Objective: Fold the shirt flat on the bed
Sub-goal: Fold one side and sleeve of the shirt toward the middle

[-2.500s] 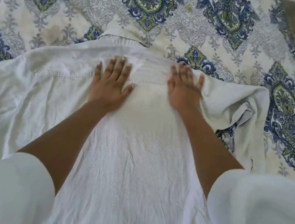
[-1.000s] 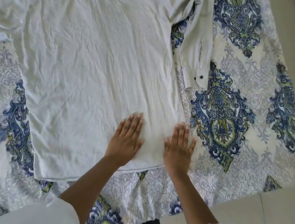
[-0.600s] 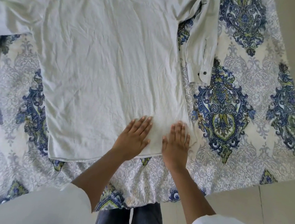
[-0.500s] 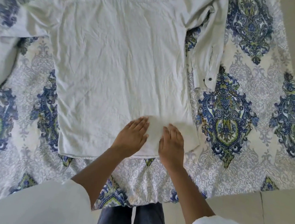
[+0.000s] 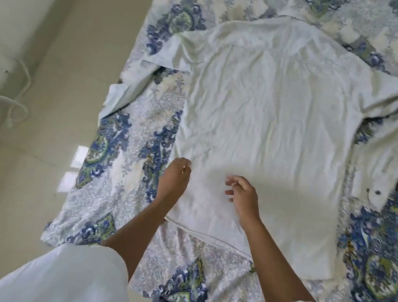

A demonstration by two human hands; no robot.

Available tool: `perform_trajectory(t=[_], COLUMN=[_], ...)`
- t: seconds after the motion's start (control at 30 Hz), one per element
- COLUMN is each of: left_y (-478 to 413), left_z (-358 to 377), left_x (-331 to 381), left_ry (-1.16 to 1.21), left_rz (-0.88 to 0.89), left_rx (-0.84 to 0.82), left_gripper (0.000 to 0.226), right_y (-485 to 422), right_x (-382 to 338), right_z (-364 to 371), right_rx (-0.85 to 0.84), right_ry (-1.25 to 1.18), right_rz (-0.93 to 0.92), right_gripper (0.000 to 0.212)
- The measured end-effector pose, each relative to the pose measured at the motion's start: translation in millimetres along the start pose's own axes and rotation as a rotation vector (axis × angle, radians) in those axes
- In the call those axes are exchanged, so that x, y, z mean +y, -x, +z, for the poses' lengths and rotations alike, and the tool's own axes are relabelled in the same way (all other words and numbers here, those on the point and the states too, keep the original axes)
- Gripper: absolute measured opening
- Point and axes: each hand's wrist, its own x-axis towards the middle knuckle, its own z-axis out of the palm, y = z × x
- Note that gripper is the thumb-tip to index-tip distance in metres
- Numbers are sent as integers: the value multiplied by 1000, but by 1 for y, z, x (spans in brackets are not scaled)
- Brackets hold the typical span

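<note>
On the patterned bedspread (image 5: 126, 167), head view: a white shirt (image 5: 270, 124) lies spread back-up, sleeves out, hem toward us. We judge it light, soft and wrinkly, best pinched at a side seam or shoulder. Our left hand (image 5: 174, 180) sits at its lower left edge, fingers curled; can't tell if it's pinching cloth. Our right hand (image 5: 244, 197) is over the lower panel, fingers loosely bent, w/ nothing held.

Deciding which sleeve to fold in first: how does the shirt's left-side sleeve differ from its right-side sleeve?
The left-side sleeve runs out straight at a slant, away from the shirt body, with its cuff reaching the edge of the bedspread. The right-side sleeve bunches at the armpit, then bends down alongside the body, with its cuff button showing. Both lie unfolded on the bedspread.
</note>
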Motion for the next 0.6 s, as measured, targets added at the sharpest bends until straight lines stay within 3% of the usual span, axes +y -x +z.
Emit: perform_trajectory(t=[0.13, 0.27, 0.37, 0.6], left_y=[-26, -48, -68, -166], left_z=[-2, -7, -16, -73], left_x=[-43, -70, -80, -46], left_ry=[-60, 341, 481, 565], left_rz=[-291, -471, -453, -311], left_rx=[115, -30, -115, 54], left_gripper=[42, 19, 1, 7], right_y=[-32, -58, -79, -140], right_x=[-30, -62, -82, -148], right_z=[40, 71, 91, 126], right_rx=[-8, -74, -82, -64], right_ry=[-53, -99, -72, -25], right_rz=[73, 154, 163, 79], right_gripper=[25, 20, 19, 18])
